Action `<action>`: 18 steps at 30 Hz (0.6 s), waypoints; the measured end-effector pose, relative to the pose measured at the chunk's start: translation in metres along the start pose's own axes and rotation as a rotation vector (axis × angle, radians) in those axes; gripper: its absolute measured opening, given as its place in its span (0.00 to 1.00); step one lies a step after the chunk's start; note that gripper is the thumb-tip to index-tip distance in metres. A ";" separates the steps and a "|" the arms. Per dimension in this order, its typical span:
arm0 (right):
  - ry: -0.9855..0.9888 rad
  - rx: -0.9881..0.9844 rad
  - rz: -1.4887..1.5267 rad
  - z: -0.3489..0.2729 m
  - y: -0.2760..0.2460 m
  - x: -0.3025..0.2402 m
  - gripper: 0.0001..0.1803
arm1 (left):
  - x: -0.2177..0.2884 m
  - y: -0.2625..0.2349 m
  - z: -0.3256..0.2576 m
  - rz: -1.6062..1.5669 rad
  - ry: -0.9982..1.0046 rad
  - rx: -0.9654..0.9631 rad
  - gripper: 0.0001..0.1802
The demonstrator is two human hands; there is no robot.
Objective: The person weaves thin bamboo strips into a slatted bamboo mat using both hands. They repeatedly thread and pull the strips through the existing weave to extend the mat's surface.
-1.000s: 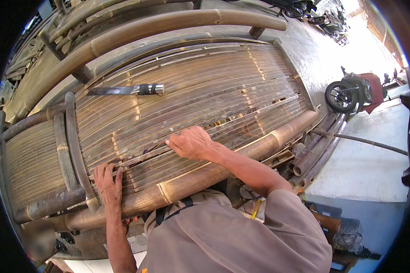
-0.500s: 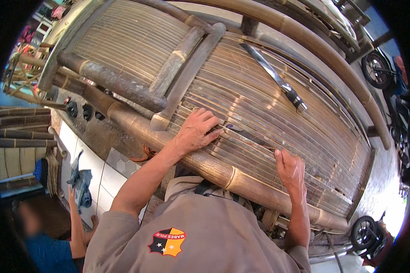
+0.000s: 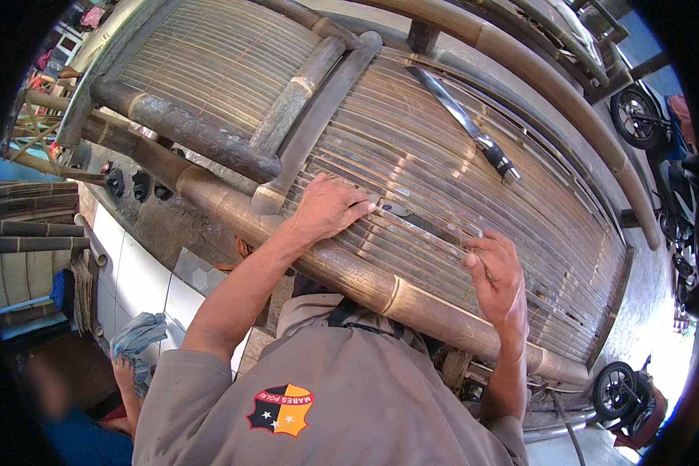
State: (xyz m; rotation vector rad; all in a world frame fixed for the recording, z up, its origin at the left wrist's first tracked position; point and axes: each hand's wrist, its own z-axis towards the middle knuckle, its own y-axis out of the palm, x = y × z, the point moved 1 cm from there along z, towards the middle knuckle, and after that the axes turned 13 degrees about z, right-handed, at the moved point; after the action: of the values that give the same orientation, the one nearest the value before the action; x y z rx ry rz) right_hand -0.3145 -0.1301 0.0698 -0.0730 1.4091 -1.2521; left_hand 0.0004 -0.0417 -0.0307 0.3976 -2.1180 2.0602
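Note:
A bamboo bench with a slatted top (image 3: pixel 373 132) lies across the view in front of me. Between my hands runs a thin, pale strip (image 3: pixel 421 231), close above the slats. My left hand (image 3: pixel 330 208) rests on the slats, thumb and fingertips pinched at the strip's left end. At its other end my right hand (image 3: pixel 495 272) is raised a little, its thumb and fingers closed on the strip. Behind the strip is a dark, narrow patch that I cannot make out. Farther back on the slats lies a machete (image 3: pixel 462 116) with a dark handle, touched by neither hand.
A thick bamboo rail (image 3: pixel 349 278) crosses between my body and the slats. Bamboo armrest poles (image 3: pixel 186 128) stand at the left. Lower left, a co-worker holds a blue-grey cloth (image 3: pixel 138 340). Motorbike wheels (image 3: pixel 637 114) show at the right; dark footwear (image 3: pixel 114 180) lies on the floor.
My right hand has turned, its fingers now pointing farther up and away. The left hand keeps its pinch. The co-worker's cloth has come lower and looks more bunched. The machete stays in place.

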 end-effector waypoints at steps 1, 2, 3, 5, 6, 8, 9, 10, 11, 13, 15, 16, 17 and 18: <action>0.022 -0.023 0.083 0.006 -0.002 -0.002 0.12 | 0.000 0.000 0.000 0.005 -0.012 -0.048 0.19; 0.045 -0.054 0.146 0.013 -0.005 -0.003 0.14 | 0.000 -0.001 0.000 0.004 0.010 -0.037 0.20; 0.166 -0.068 0.313 0.018 -0.008 -0.004 0.15 | 0.001 -0.001 -0.001 0.016 0.007 -0.078 0.21; 0.414 -0.110 0.607 0.028 -0.013 -0.005 0.18 | 0.005 -0.003 -0.003 0.048 0.034 -0.076 0.24; 0.464 -0.094 0.685 0.034 -0.017 -0.006 0.19 | 0.007 -0.005 -0.006 0.069 0.066 -0.035 0.27; 0.542 -0.057 0.836 0.045 -0.025 -0.008 0.22 | 0.011 -0.007 -0.009 0.097 0.087 0.002 0.31; 0.540 -0.040 0.882 0.052 -0.028 -0.009 0.22 | 0.013 -0.007 -0.009 0.104 0.079 -0.007 0.32; 0.527 -0.015 0.925 0.060 -0.033 -0.008 0.23 | 0.014 -0.007 -0.007 0.116 0.071 -0.018 0.33; 0.516 0.007 0.966 0.069 -0.038 -0.006 0.23 | 0.015 -0.005 -0.004 0.109 0.067 -0.023 0.32; 0.500 0.031 0.918 0.089 -0.049 -0.001 0.23 | 0.017 -0.001 0.001 0.104 0.059 -0.033 0.30; 0.446 0.033 0.819 0.113 -0.051 0.004 0.22 | 0.015 0.004 0.006 0.075 0.039 -0.057 0.29; 0.400 0.019 0.743 0.126 -0.049 0.008 0.22 | 0.014 0.006 0.008 0.058 0.026 -0.071 0.29; 0.368 0.015 0.664 0.138 -0.046 0.011 0.21 | 0.011 0.007 0.010 0.040 0.013 -0.056 0.29; 0.130 0.144 0.305 0.147 -0.043 0.011 0.20 | 0.008 0.007 0.011 0.021 -0.001 -0.054 0.29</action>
State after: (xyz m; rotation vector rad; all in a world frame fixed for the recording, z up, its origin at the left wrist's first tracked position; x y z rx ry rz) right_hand -0.2341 -0.2458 0.1314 0.3169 1.3760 -1.1139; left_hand -0.0087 -0.0531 -0.0358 0.3707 -2.1824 2.0097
